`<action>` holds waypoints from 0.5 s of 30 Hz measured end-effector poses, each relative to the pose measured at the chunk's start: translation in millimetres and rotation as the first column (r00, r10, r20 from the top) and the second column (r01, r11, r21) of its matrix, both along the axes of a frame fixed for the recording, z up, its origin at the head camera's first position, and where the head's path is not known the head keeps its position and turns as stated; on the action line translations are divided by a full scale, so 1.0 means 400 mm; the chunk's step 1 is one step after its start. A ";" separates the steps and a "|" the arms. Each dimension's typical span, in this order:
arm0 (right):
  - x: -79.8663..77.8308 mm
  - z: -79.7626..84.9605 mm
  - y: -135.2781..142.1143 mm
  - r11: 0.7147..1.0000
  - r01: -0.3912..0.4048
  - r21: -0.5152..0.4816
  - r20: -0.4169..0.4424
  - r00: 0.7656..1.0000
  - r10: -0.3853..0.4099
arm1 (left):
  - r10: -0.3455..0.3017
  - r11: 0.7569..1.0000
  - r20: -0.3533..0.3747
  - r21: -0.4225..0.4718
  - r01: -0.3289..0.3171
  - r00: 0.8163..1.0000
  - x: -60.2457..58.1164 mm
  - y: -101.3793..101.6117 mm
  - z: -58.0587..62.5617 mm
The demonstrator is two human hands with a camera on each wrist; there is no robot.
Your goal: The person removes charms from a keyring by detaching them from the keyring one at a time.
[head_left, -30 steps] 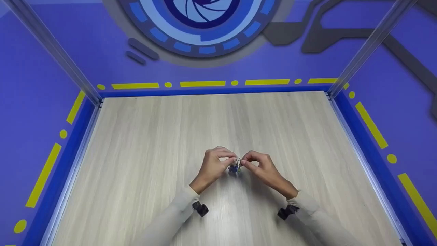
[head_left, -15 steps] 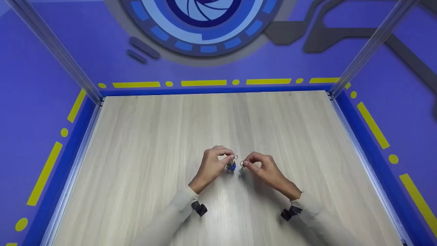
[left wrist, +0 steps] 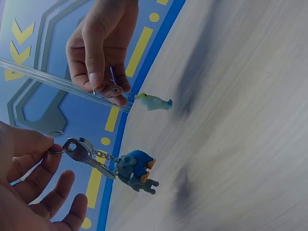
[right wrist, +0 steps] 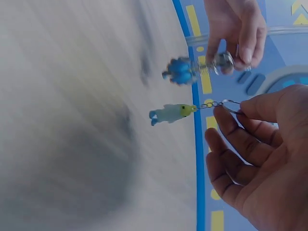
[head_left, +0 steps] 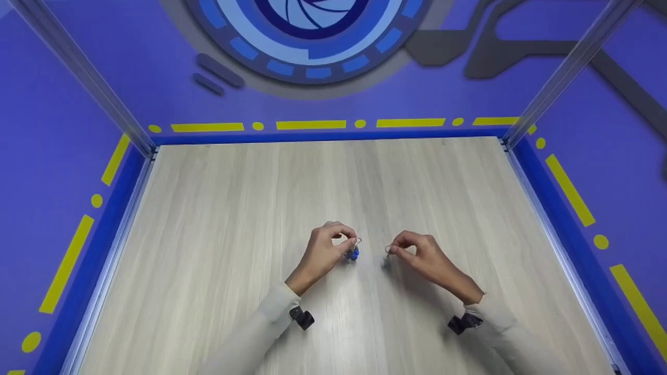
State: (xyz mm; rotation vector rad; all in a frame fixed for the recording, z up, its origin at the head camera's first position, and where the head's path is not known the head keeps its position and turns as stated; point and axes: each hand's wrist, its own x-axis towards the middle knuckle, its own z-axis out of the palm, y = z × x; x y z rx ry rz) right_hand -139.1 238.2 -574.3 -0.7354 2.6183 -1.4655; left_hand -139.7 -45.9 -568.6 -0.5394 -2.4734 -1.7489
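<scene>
Above the wooden table [head_left: 208, 234], nearer its front edge than its back, my two hands hold two key rings apart. My left hand [head_left: 325, 252] pinches a metal ring [left wrist: 57, 144] between thumb and forefinger, the other fingers loosely spread below. From that ring hang a key [left wrist: 89, 156] and, on a short chain, a blue elephant charm [left wrist: 134, 169]; key and chain run in one slanting line from my fingers down toward the tabletop, the elephant at the low end, clear of the wood. My right hand [head_left: 430, 258] pinches a second ring [right wrist: 230, 105] between thumb and forefinger, the remaining fingers relaxed and half open. Its chain carries a pale blue-green fish charm [right wrist: 169, 113] with a yellow head; the fish hangs lengthwise in line with the chain, head toward my fingers, tail toward the table. The two charms hang near each other but do not touch, with bare tabletop between them. A blue border [head_left: 333, 137] frames the table.
</scene>
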 end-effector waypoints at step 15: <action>-0.085 -0.025 0.046 0.987 0.009 0.159 0.043 0.999 -0.016 | -0.017 1.000 0.043 0.004 0.016 0.999 0.001 -0.008 -0.003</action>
